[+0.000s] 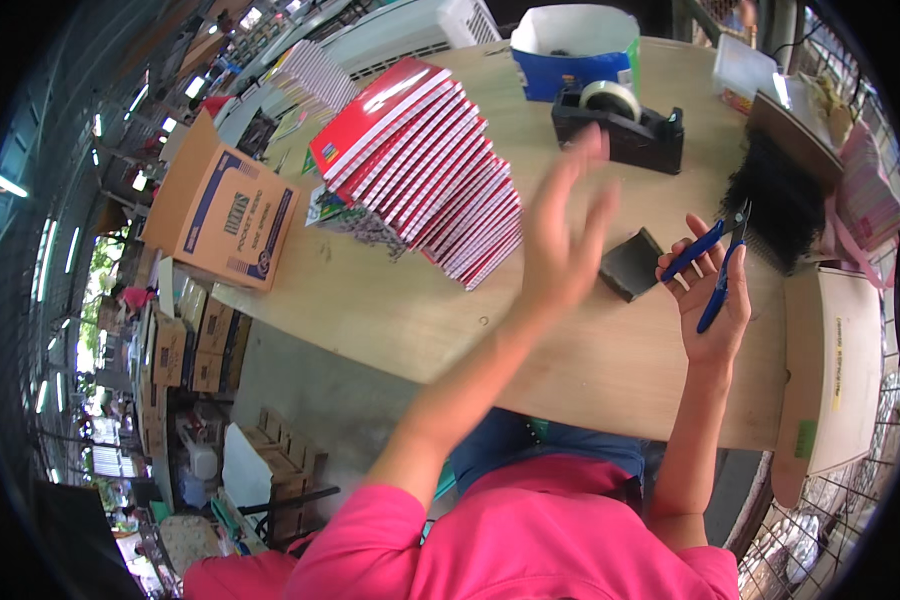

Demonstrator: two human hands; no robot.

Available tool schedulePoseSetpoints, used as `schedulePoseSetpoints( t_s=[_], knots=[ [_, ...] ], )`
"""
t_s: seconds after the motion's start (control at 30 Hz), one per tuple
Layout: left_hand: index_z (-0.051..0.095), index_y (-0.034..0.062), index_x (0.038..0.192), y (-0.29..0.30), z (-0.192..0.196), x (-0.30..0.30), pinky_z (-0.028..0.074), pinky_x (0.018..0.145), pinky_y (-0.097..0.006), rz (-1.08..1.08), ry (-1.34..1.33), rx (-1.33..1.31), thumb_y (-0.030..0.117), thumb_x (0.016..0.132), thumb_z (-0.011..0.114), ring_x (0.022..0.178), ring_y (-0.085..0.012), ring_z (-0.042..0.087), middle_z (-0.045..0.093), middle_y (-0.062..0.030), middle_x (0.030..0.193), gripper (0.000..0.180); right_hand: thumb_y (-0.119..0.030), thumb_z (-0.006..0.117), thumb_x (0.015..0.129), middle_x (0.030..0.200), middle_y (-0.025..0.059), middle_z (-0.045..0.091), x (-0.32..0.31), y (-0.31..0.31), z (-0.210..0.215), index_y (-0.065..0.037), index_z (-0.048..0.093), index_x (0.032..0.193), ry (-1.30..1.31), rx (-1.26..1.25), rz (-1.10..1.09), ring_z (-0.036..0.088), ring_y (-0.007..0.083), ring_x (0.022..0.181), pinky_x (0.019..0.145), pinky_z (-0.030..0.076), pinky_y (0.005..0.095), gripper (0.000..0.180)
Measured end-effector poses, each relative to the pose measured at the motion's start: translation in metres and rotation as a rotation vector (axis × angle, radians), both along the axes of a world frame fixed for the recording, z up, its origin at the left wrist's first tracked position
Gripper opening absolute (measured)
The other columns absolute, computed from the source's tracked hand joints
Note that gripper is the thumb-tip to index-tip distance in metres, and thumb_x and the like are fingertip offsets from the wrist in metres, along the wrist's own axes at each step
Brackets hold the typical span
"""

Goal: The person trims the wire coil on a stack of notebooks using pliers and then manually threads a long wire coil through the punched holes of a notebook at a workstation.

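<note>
My right hand [712,300] is palm up over the wooden table [390,310] and holds small blue-handled cutting pliers [718,258]. My left hand [565,235] is raised above the table with its fingers spread and nothing in it, blurred by motion. A small dark square pad [632,264] lies on the table between the two hands. A slanted stack of red-and-white notebooks [425,165] stands to the left of my left hand.
A black tape dispenser [620,125] and a blue-and-white paper bag [575,50] stand at the far edge. A black bristly bundle [775,200] lies at the right, with a cardboard box [835,370] nearer. A brown carton [225,215] sits at the left.
</note>
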State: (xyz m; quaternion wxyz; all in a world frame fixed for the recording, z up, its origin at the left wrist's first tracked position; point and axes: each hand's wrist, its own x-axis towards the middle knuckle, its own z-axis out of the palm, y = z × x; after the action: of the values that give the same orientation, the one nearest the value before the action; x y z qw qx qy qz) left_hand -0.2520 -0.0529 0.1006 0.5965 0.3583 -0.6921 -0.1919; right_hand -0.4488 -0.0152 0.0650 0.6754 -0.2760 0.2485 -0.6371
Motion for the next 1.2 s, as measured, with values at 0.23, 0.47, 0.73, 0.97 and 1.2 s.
schedulePoseSetpoints(
  t_s=[0.23,0.47,0.73,0.97,1.2],
  knots=[
    [0.048,-0.0008,0.13,0.115,-0.028,0.132,0.05,0.088,-0.033,0.78,0.242,0.062,0.016,0.089,0.078,0.099,-0.0191,0.057,0.055,-0.0153,0.124,0.053,-0.042,0.062,0.099,0.095,0.006,0.063,0.093,0.019,-0.005,0.004,0.063,0.127,0.62,-0.219,0.14,0.06,0.0161,0.085,0.081,0.049,0.034,0.054],
    [0.064,-0.0032,0.098,0.093,0.004,0.148,0.054,0.064,-0.027,0.915,-0.23,0.023,0.023,0.087,0.081,0.07,-0.0127,0.065,0.07,-0.0082,0.085,0.033,-0.045,0.072,0.09,0.094,0.0182,0.064,0.139,0.038,0.028,0.002,0.066,0.121,1.009,-0.482,0.063,0.065,0.0274,0.085,0.075,0.052,0.0388,0.058],
    [0.066,-0.0024,0.089,0.096,0.006,0.152,0.054,0.062,-0.027,0.892,-0.121,0.084,0.022,0.092,0.076,0.066,-0.0104,0.065,0.07,-0.0051,0.076,0.027,-0.048,0.075,0.086,0.101,0.0176,0.066,0.15,0.04,0.029,-0.003,0.067,0.113,1.214,-0.587,0.049,0.067,0.0348,0.092,0.078,0.053,0.0457,0.053],
    [0.061,-0.0027,0.109,0.108,0.002,0.161,0.059,0.072,-0.028,0.461,0.329,0.189,0.015,0.098,0.068,0.084,-0.0137,0.067,0.068,-0.0073,0.097,0.022,-0.045,0.083,0.072,0.113,0.014,0.062,0.172,0.026,0.032,-0.007,0.061,0.112,1.508,-0.837,-0.302,0.063,0.0335,0.1,0.074,0.051,0.0504,0.059],
    [0.061,-0.0052,0.111,0.104,-0.003,0.168,0.059,0.074,-0.029,0.498,0.245,0.129,0.01,0.097,0.067,0.085,-0.0141,0.068,0.069,-0.0092,0.1,0.021,-0.041,0.084,0.072,0.116,0.0135,0.057,0.192,0.022,0.042,-0.008,0.061,0.11,1.595,-0.87,-0.324,0.06,0.0343,0.108,0.073,0.05,0.0528,0.056]
  ],
)
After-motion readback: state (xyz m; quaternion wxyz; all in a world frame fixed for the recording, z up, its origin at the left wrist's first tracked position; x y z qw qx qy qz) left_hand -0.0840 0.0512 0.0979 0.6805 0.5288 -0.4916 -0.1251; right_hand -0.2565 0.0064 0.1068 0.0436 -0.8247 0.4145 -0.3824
